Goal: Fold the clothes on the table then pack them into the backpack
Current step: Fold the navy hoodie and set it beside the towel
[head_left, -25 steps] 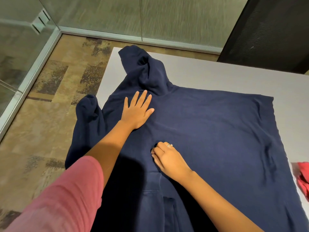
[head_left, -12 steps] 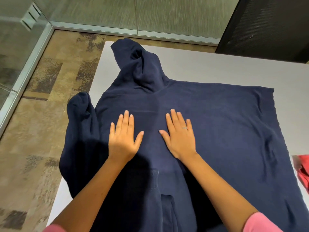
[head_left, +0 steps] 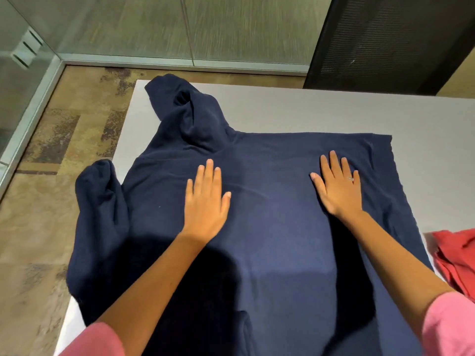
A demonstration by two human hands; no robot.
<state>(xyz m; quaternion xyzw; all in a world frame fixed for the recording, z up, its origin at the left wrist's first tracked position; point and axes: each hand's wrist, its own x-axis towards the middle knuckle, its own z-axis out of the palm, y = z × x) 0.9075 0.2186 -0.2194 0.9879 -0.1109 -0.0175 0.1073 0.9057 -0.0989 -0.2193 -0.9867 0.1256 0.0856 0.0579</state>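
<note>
**Flat palms on the hoodie**

A navy hoodie (head_left: 270, 227) lay spread on the grey table (head_left: 334, 109), one sleeve (head_left: 100, 214) hanging off the hoodie's left side. The left hand (head_left: 205, 204) and right hand (head_left: 339, 188) pressed it flat, fingers straight, grasping nothing. A red cloth (head_left: 457, 258) lay just right of the hoodie.

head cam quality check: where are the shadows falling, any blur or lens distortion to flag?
Head view: hard overhead light throws dark arm shadows onto the navy hoodie, below the left hand and the right hand, hiding fabric detail there. Both hands are sharp; the glass wall at the top looks streaked and soft. Wide-angle bend shows in the table edges. No glare on the cloth.
</note>
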